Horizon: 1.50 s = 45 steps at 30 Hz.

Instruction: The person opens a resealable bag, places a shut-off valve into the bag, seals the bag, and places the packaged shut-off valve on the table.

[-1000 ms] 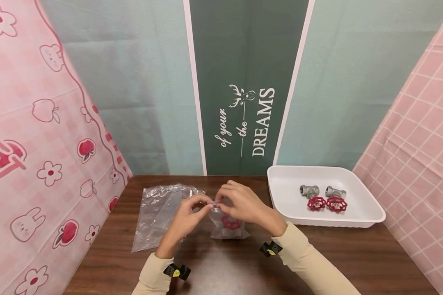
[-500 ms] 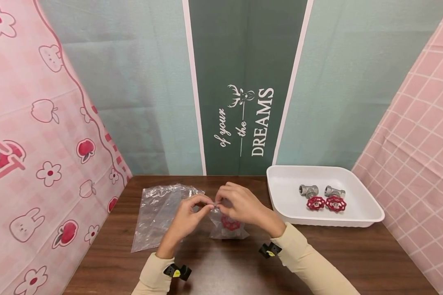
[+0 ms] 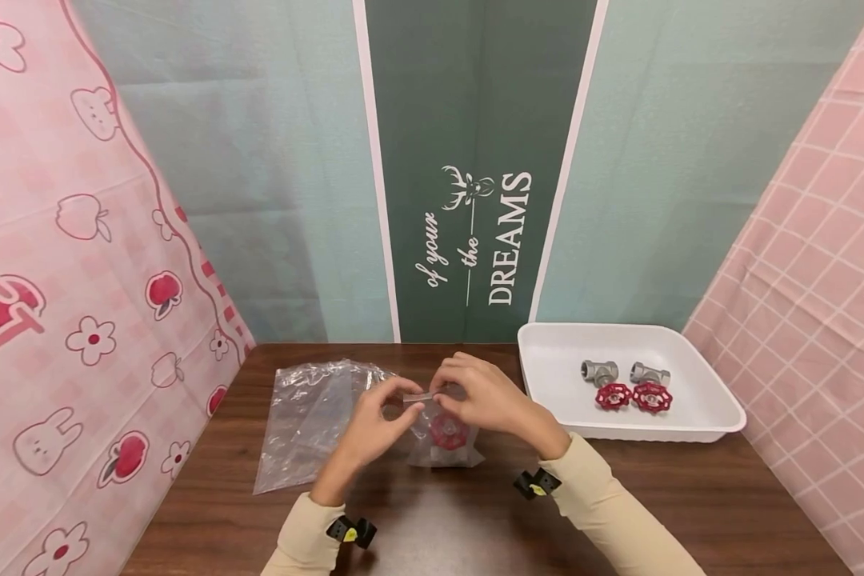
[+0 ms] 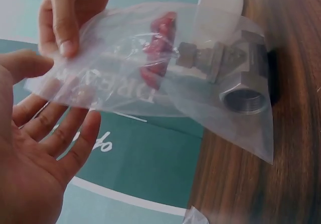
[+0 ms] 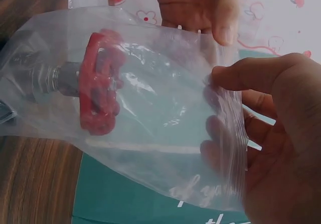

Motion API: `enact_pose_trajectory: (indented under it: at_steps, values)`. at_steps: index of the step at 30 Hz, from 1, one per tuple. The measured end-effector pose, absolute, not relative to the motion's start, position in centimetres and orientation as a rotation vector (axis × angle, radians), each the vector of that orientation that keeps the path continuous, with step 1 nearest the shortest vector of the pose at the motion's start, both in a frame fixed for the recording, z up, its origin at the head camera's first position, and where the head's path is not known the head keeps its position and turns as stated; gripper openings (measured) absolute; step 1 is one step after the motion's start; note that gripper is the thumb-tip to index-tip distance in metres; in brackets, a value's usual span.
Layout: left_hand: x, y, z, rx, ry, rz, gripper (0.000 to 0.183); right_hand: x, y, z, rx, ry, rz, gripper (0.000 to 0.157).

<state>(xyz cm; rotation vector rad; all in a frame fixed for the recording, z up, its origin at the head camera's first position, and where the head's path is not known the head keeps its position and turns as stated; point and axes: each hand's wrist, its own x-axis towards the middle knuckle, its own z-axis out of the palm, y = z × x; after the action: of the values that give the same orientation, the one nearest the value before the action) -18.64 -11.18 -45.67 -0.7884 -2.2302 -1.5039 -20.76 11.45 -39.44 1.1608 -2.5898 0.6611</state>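
A clear zip bag (image 3: 421, 432) stands on the table, holding a metal valve (image 4: 246, 78) with a red handwheel (image 5: 100, 83). My right hand (image 3: 482, 394) pinches the bag's top edge, thumb in front and fingertips behind the plastic. At the left end of that edge is my left hand (image 3: 378, 416), its thumb and index finger apart on either side of the strip. In the left wrist view its other fingers lie fairly straight behind the bag. The valve's body rests low in the bag, handwheel toward the opening.
Flat clear bags (image 3: 306, 424) lie on the wooden table (image 3: 432, 528) at left. A white tray (image 3: 698, 412) at right holds two more valves (image 3: 614, 395) (image 3: 651, 395) with red handwheels. Patterned cloths hang around the table's back and sides.
My left thumb and index finger have parted from their pinch on the bag's edge. My right hand has shifted slightly right along the edge, so more of the strip shows between the hands.
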Motion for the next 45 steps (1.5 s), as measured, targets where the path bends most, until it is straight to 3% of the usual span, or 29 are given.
enact_pose_trajectory:
  at_steps: [22, 36, 45]
  values:
    - [-18.7, -10.3, -45.4, -0.782, -2.239, -1.443, 0.003, -20.8, 12.1, -39.5, 1.263, -2.546, 0.664, 0.006]
    - [-18.5, -10.5, -45.4, -0.827, -2.246, -1.515, 0.014, -20.7, 13.3, -40.1, 1.202, -2.548, 0.732, 0.007]
    - [-18.6, -9.5, -45.6, -0.895, -2.178, -1.541, 0.003, -20.4, 13.0, -40.5, 1.242, -2.474, 0.791, 0.004]
